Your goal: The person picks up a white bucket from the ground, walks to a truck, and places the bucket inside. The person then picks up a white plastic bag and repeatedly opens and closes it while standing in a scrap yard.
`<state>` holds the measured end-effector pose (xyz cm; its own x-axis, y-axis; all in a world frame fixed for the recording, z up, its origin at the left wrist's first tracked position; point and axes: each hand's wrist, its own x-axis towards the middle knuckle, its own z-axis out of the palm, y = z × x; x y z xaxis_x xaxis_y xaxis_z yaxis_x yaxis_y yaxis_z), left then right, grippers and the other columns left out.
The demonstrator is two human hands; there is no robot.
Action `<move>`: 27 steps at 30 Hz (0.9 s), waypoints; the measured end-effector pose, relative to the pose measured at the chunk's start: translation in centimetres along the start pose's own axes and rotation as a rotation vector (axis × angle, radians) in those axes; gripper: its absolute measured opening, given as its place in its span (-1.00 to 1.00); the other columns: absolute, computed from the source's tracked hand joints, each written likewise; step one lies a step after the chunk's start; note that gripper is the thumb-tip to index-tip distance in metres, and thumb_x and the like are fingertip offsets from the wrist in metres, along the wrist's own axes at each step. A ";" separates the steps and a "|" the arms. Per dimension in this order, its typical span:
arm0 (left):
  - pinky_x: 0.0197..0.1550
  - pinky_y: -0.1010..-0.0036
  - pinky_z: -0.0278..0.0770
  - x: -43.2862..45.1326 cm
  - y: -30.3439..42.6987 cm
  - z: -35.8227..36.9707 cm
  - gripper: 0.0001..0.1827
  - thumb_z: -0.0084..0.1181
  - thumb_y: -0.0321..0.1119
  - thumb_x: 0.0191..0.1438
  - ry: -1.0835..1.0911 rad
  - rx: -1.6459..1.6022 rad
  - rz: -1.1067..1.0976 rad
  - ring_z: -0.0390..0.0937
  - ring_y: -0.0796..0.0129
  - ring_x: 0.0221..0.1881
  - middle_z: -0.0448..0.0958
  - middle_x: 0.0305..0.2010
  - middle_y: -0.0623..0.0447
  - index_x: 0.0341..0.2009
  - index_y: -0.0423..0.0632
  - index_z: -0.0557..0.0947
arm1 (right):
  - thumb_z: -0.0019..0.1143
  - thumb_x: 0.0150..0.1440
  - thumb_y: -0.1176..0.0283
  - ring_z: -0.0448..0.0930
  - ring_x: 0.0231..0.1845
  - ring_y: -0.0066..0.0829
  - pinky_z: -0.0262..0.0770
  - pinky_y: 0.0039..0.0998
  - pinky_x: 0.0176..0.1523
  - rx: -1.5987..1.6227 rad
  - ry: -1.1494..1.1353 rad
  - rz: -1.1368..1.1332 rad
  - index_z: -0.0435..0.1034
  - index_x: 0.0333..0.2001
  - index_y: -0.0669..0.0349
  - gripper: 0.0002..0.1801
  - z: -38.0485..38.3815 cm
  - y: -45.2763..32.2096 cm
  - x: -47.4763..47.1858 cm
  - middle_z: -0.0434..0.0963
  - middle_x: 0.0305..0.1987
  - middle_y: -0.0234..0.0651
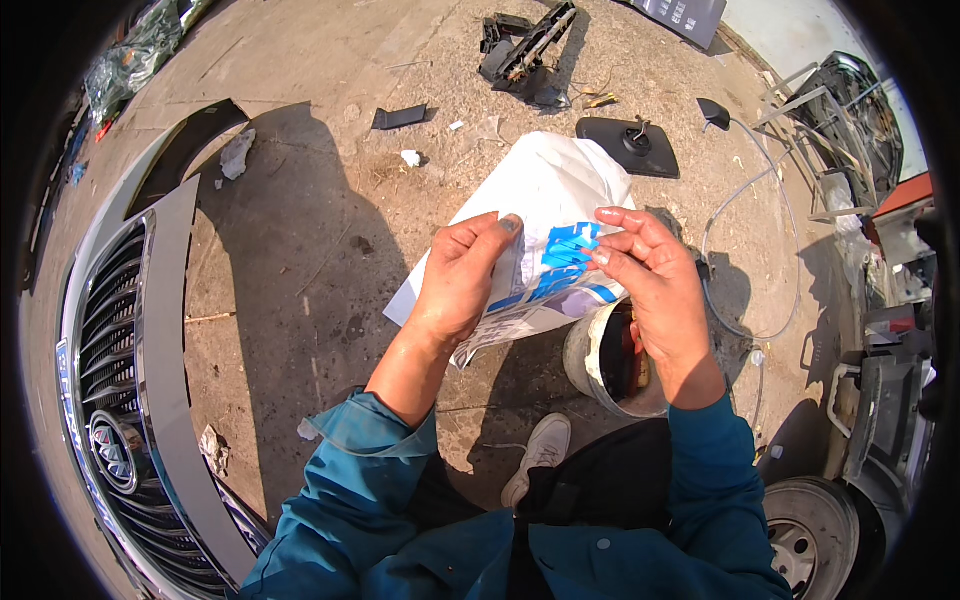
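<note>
A white plastic bag or wrapper [540, 180] with blue print is held up in front of me. My left hand [469, 266] pinches its near left side between thumb and fingers. On the right, my right hand [649, 274] has thumb and fingertips at the blue printed part, with the other fingers spread; they seem to pinch the film. What the bag holds, if anything, is hidden. Below my right hand stands a whitish bucket [589, 360] with dark and red things inside, partly covered by that hand.
A car's front grille [112, 330] lies at left. Ahead are a broken black car part [525, 52], a black plate-like part [626, 146] and a small dark piece [400, 117]. A cable [709, 217] loops at right, above a wheel [810, 532]. My shoe [544, 450] is beside the bucket.
</note>
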<state>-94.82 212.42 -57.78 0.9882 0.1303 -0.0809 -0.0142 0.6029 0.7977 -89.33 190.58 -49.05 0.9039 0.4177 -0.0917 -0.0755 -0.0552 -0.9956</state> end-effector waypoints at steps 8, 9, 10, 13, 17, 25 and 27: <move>-0.04 0.46 0.72 -0.5 1.3 0.4 -0.71 0.25 -0.29 0.46 -0.093 -0.153 0.005 0.73 0.47 -0.14 0.81 -0.08 0.01 0.05 -0.26 0.79 | 0.30 0.37 0.69 0.69 0.04 -0.52 0.62 -0.49 0.17 0.053 -0.006 0.014 0.44 0.34 0.36 -0.53 0.5 0.1 -0.1 0.71 0.02 -0.23; -0.01 0.44 0.73 -0.5 1.1 0.2 -0.70 0.27 -0.29 0.45 -0.106 -0.142 0.014 0.74 0.45 -0.12 0.81 -0.05 -0.02 0.07 -0.27 0.79 | 0.30 0.38 0.69 0.69 0.04 -0.52 0.62 -0.49 0.17 0.048 -0.011 0.020 0.44 0.33 0.36 -0.53 0.6 0.0 -0.1 0.71 0.02 -0.23; -0.06 0.45 0.71 -0.4 1.0 0.2 -0.73 0.30 -0.31 0.44 -0.063 -0.096 0.011 0.73 0.46 -0.14 0.81 -0.07 0.01 0.06 -0.26 0.79 | 0.30 0.38 0.68 0.69 0.04 -0.53 0.62 -0.49 0.17 0.040 -0.017 0.020 0.45 0.32 0.36 -0.54 0.6 0.0 0.0 0.71 0.03 -0.23; -0.07 0.48 0.68 -0.2 0.3 -0.1 -0.75 0.32 -0.32 0.43 -0.040 -0.034 0.008 0.71 0.48 -0.14 0.81 -0.09 0.02 0.03 -0.24 0.80 | 0.30 0.38 0.68 0.68 0.04 -0.55 0.61 -0.51 0.15 0.018 -0.025 0.001 0.48 0.28 0.36 -0.59 0.5 0.5 0.0 0.71 0.03 -0.25; -0.07 0.50 0.65 -0.3 0.1 0.2 -0.75 0.33 -0.30 0.43 -0.040 -0.055 0.023 0.70 0.50 -0.15 0.81 -0.11 0.05 0.01 -0.23 0.81 | 0.31 0.39 0.66 0.67 0.02 -0.60 0.60 -0.52 0.12 0.019 0.000 -0.039 0.52 0.20 0.36 -0.67 1.0 0.8 0.1 0.71 -0.01 -0.29; 0.02 0.42 0.70 -1.3 0.8 1.2 -0.75 0.38 -0.37 0.37 -0.062 0.069 0.080 0.74 0.44 -0.09 0.82 -0.06 0.02 0.06 -0.22 0.81 | 0.31 0.36 0.69 0.69 -0.07 -0.64 0.63 -0.52 0.09 -0.139 -0.042 -0.082 0.56 0.14 0.36 -0.71 0.9 1.0 -0.1 0.73 -0.08 -0.33; -0.09 0.44 0.74 -1.2 0.5 1.4 -0.75 0.43 -0.35 0.34 -0.024 0.032 0.076 0.76 0.42 -0.18 0.82 -0.10 -0.01 0.01 -0.23 0.81 | 0.31 0.34 0.70 0.69 -0.09 -0.65 0.64 -0.52 0.06 -0.180 -0.045 -0.108 0.57 0.14 0.36 -0.70 1.5 0.6 -0.3 0.73 -0.08 -0.33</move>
<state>-95.84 211.50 -56.41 0.9877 0.1560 -0.0055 -0.0849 0.5666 0.8196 -90.29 191.73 -49.67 0.8829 0.4694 0.0110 0.1009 -0.1668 -0.9808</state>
